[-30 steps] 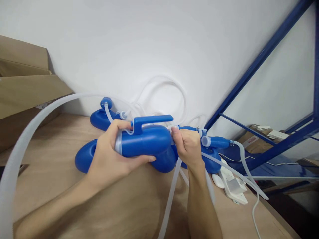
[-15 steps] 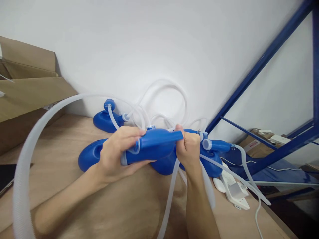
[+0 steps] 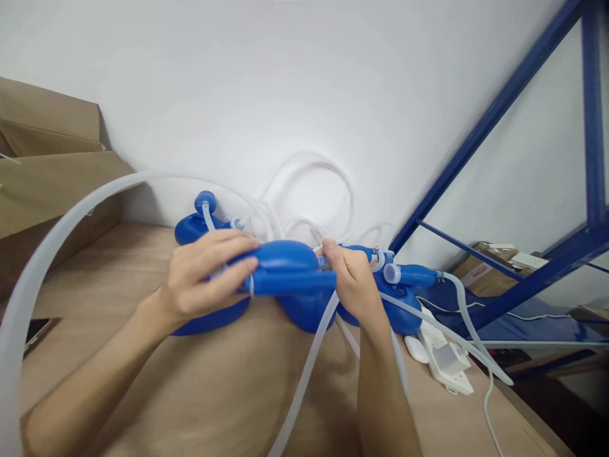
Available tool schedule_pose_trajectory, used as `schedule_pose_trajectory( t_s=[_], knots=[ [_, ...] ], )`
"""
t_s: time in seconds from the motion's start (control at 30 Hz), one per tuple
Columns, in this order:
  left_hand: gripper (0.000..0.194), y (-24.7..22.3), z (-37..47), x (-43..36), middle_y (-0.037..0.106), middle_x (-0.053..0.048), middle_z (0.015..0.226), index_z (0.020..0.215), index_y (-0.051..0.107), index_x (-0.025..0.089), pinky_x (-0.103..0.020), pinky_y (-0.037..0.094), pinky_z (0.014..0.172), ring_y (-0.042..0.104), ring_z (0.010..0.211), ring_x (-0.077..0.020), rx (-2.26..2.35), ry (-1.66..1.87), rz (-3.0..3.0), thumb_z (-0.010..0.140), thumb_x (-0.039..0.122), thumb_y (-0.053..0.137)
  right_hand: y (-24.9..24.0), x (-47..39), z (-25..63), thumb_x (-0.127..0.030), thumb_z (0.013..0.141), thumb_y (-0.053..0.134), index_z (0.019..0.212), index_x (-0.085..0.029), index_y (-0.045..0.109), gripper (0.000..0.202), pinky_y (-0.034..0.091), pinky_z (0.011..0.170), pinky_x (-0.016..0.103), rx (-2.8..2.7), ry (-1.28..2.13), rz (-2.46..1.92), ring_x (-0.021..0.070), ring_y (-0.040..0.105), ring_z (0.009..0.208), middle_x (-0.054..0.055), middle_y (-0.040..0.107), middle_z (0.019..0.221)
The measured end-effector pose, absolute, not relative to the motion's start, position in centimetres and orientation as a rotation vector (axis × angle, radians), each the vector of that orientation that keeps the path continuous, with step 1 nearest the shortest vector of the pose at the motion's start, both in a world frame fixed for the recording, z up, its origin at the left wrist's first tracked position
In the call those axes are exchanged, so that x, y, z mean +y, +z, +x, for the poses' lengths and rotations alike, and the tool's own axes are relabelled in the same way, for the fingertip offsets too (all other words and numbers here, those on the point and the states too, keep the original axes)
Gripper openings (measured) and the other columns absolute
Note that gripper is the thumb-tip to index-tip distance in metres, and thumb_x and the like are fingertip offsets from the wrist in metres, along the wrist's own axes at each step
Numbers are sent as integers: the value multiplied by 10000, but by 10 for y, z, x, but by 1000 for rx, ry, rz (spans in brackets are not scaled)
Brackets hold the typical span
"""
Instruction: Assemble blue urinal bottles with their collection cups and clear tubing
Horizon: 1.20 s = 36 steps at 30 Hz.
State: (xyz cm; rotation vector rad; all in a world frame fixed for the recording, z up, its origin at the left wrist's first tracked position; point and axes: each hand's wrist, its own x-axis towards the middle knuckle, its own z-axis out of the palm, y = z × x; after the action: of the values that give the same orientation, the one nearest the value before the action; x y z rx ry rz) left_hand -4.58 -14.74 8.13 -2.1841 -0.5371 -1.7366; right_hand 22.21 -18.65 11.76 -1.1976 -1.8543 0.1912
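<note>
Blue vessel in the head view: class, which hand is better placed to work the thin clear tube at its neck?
Probably the right hand: its fingertips already pinch at the blue vessel neck where the thin clear tube hangs. The left hand steadies the body.

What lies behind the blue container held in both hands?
Behind the blue container, another blue vessel sits by the wall amid looped clear tubing. The left hand and right hand cover whatever is directly behind it.

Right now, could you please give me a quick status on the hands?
Left hand grips blue bulb. Right hand pinches its tube end. Thin tubes tangled around.
</note>
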Motion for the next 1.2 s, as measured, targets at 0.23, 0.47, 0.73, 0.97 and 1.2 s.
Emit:
schedule_pose_trajectory(
  t_s=[0.23, 0.47, 0.73, 0.97, 1.2],
  knots=[
    [852, 91, -59, -140, 740, -25, 1014, 1303, 592, 249, -347, 620, 730, 729, 821, -223, -680, -1764, -1949, 651, 672, 940, 125, -199, 224, -480, 1055, 580, 1444, -293, 636, 435, 539, 1083, 432, -1903, 110, -1081, 257, 668, 1267, 85, 700, 1376],
    [846, 95, -60, -149, 739, -99, 1155, 1295, 603, 224, -500, 598, 949, 729, 1015, -323, -846, -1913, -2221, 619, 552, 993, 122, -204, 212, -277, 1016, 660, 1278, -274, 726, 270, 641, 795, 333, -1883, 49, -1018, 199, 753, 945, 52, 784, 1174],
    [570, 100, -67, -146, 788, -88, 1057, 1293, 668, 230, -363, 657, 620, 775, 799, -266, -1326, -2036, -3101, 862, 580, 798, 121, -199, 214, -303, 1002, 645, 1171, -244, 702, 188, 632, 679, 288, -1778, 201, -992, 206, 752, 952, 61, 766, 1089],
    [629, 111, -65, -149, 801, -48, 1020, 1283, 723, 179, -292, 630, 768, 755, 900, -229, -1605, -1640, -3342, 730, 418, 903, 121, -199, 218, -330, 973, 684, 1107, -246, 647, 163, 608, 620, 259, -1758, 308, -986, 181, 757, 922, 56, 761, 1187],
    [755, 112, -70, -149, 794, -55, 1157, 1439, 660, 206, -251, 623, 843, 765, 939, -197, -1245, -1734, -3517, 769, 427, 930, 122, -197, 223, -343, 871, 818, 1040, -258, 636, 263, 493, 484, 258, -1720, 310, -1006, 130, 670, 593, -24, 731, 859]
  ],
)
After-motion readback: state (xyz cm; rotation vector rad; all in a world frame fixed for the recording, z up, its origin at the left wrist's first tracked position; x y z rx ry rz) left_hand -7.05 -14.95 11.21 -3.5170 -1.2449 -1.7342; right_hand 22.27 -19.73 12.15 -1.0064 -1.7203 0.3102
